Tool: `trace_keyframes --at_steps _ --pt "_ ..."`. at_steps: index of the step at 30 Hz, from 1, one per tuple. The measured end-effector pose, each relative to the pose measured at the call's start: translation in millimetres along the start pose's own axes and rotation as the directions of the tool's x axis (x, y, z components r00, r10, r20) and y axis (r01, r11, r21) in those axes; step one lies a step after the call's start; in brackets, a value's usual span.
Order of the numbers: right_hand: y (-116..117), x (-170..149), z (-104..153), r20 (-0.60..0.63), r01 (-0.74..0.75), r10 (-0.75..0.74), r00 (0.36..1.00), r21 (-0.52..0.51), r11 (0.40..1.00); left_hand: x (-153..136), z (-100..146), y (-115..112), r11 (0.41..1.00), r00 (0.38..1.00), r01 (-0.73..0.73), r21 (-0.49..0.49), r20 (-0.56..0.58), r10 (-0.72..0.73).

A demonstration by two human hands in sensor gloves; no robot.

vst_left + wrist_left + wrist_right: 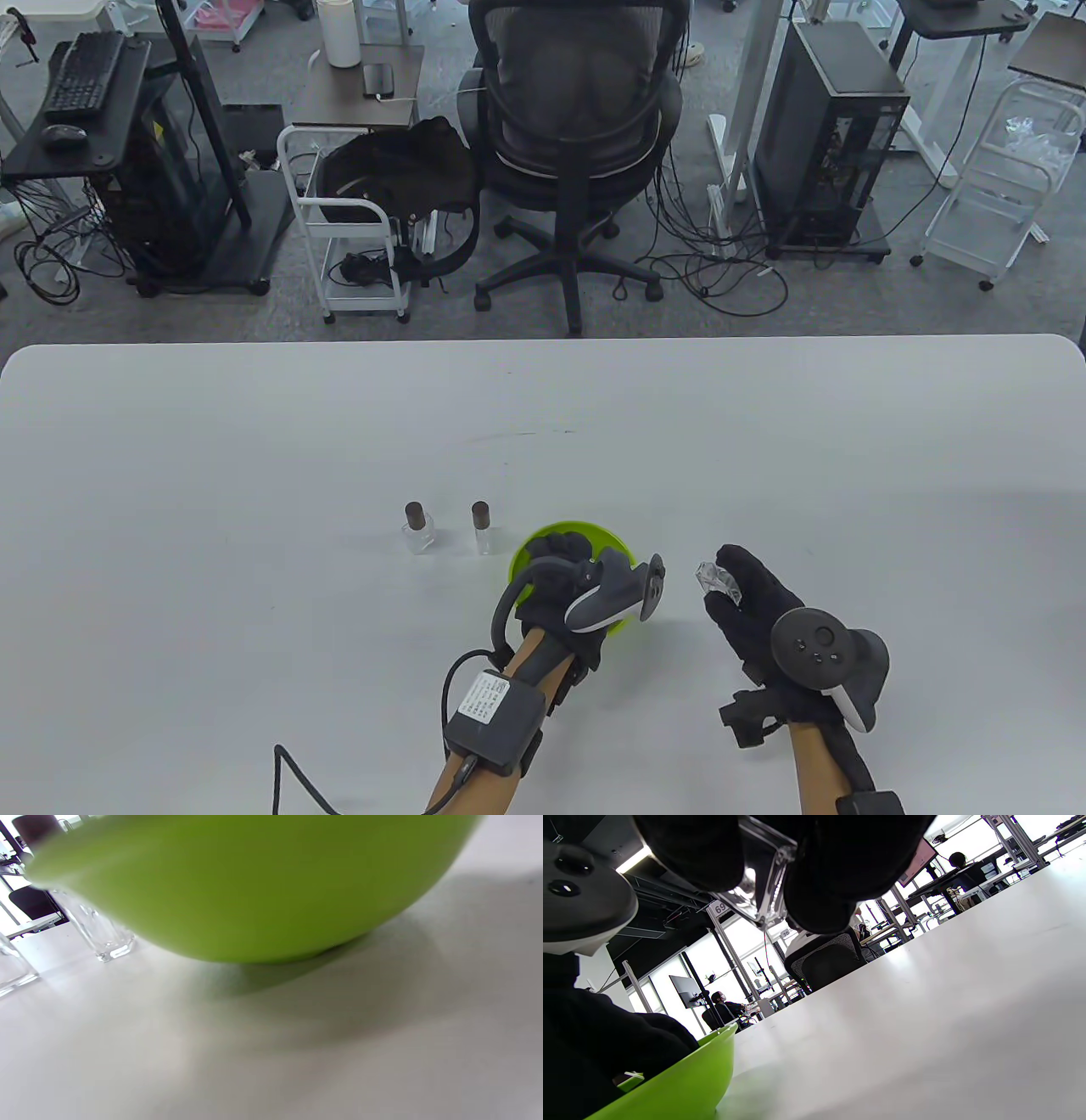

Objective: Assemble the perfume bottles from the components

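Note:
Two clear perfume bottles with brown caps, a wider one [417, 527] and a slimmer one [482, 526], stand upright side by side on the white table. Just right of them sits a green bowl [612, 538]. My left hand [560, 550] reaches down into it, fingers bent inside; what they touch is hidden. In the left wrist view the bowl's outer wall [254, 887] fills the frame, with a bottle [95, 929] beyond it. My right hand [721, 579] pinches a clear uncapped glass bottle [715, 581] above the table, right of the bowl. The right wrist view shows this bottle [759, 882] between the gloved fingertips.
The white table [254, 441] runs wide on all sides of the hands. Behind its far edge stand an office chair [577, 136], a white cart [356, 246] and computer towers. A cable trails from my left forearm unit [496, 713].

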State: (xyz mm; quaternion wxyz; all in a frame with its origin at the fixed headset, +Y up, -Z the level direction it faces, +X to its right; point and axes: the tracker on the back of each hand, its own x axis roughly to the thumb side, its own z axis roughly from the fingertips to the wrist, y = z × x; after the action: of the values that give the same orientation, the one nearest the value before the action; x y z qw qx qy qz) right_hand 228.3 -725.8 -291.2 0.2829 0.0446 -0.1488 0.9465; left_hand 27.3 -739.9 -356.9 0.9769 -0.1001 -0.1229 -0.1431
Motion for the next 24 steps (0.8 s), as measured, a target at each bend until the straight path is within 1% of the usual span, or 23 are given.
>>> trace_keyframes --at_steps 11,14,16,20,24 --pt "2 1 0 0.002 0.008 -0.008 1.000 0.006 1.000 3 -4 0 0.999 0.999 -0.042 0.023 -0.003 0.042" --pt "3 2 1 0.007 0.009 -0.009 1.000 0.013 1.000 -2 0 1 0.994 0.995 -0.100 0.037 0.020 0.099" --pt "4 3 1 0.010 0.009 -0.009 1.000 0.020 1.000 -7 6 3 0.981 0.985 -0.172 0.085 0.027 0.170" --pt "6 4 1 0.016 0.014 -0.015 1.000 0.029 0.999 -17 21 13 0.956 0.972 -0.234 0.174 0.060 0.227" --pt "7 7 2 0.028 0.014 -0.015 0.999 0.037 0.999 -28 42 27 0.905 0.947 -0.321 0.281 0.107 0.302"
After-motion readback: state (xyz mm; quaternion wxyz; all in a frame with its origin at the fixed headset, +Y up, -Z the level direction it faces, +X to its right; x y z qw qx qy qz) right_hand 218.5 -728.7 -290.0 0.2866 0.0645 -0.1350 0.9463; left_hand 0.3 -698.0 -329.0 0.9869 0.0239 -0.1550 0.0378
